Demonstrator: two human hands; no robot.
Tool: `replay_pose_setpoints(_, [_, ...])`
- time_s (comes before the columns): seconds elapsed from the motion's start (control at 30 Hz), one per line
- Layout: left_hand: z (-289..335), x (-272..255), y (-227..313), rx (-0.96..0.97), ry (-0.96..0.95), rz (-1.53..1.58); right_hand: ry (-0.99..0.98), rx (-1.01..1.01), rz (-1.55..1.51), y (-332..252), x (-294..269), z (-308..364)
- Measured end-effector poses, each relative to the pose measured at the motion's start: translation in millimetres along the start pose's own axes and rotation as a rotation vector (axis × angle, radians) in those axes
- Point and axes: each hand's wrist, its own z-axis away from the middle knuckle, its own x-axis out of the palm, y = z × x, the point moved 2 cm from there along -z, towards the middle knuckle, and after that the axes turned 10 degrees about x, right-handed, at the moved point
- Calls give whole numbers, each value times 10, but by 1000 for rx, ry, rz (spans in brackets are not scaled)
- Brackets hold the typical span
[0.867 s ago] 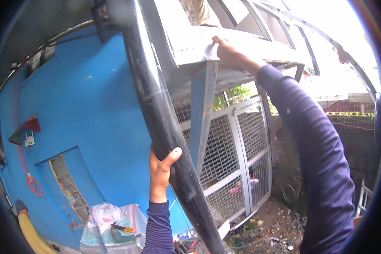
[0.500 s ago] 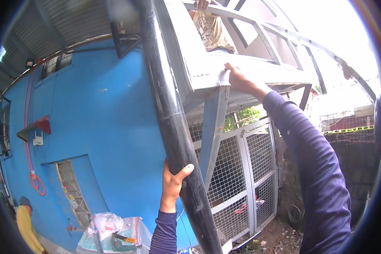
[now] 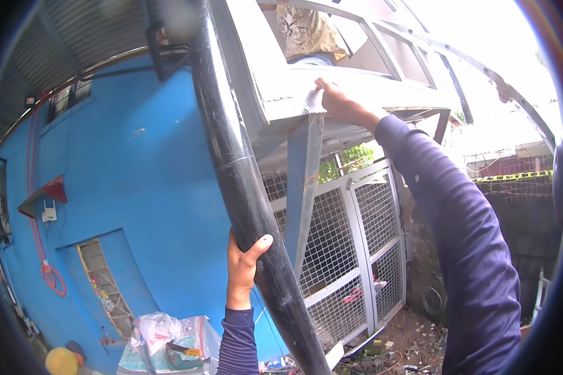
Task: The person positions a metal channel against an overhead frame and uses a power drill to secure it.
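My left hand [image 3: 243, 267] is wrapped round a thick black pole [image 3: 233, 150], with the thumb across its front. The pole leans slightly and runs from the top of the view down to the lower edge. Higher up, my right hand [image 3: 341, 101] is stretched out to the corner of a white metal platform [image 3: 356, 87], its fingers closed. By the fingertips, a pale greyish patch [image 3: 315, 102] covers the corner; I cannot tell what it is. Under that corner stands a grey metal post [image 3: 304, 181].
A person in patterned clothing [image 3: 309, 31] is up on the platform. Below is a grey mesh gate [image 3: 338, 250], with rubble [image 3: 413, 337] on the ground. A plastic-covered table [image 3: 200, 328] with a power tool [image 3: 182, 356] stands before a blue wall [image 3: 156, 187]. Another person [image 3: 62, 361] is at lower left.
The view has shifted, so the pole and both my hands appear further left. Both hands keep their places. The person at lower left is lower in view, and the upper person's hand has left the view.
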Motion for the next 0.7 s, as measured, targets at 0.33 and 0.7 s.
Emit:
replay_pose_setpoints(0.33, [-37,111,42,10,-25,13,-45,252,-196,59,-88,-170])
replay_pose_setpoints(0.7, [-20,66,0,-14,-6,-16,-92,273,-97,12,-135,-210])
